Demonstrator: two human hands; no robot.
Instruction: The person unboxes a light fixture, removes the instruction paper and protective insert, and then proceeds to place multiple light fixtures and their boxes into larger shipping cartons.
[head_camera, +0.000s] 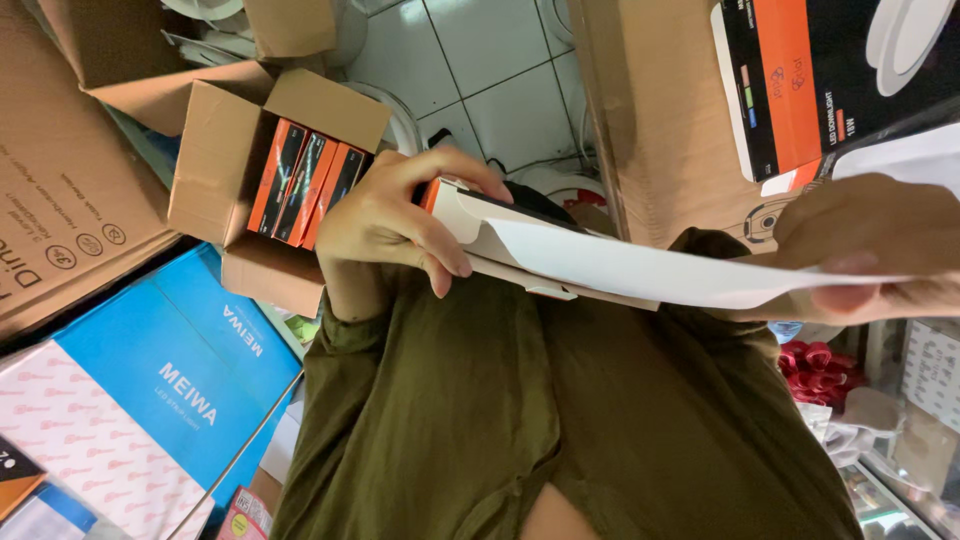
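Observation:
My left hand (395, 220) grips the end of a small orange, black and white box (470, 215), held in front of my olive green shirt (560, 420). From the box a long white flap or sheet (650, 270) stretches to the right. My right hand (870, 250) pinches its far end between thumb and fingers. Whether the white piece belongs to the box I cannot tell.
An open cardboard carton (215, 150) at left holds three more orange and black boxes (305, 185). Below it lie a blue flat box (180, 370) and a pink-patterned one (80, 430). A tall cardboard carton (660, 120) stands at the right, a black and orange box (830, 80) beside it. White floor tiles (480, 70) show between them.

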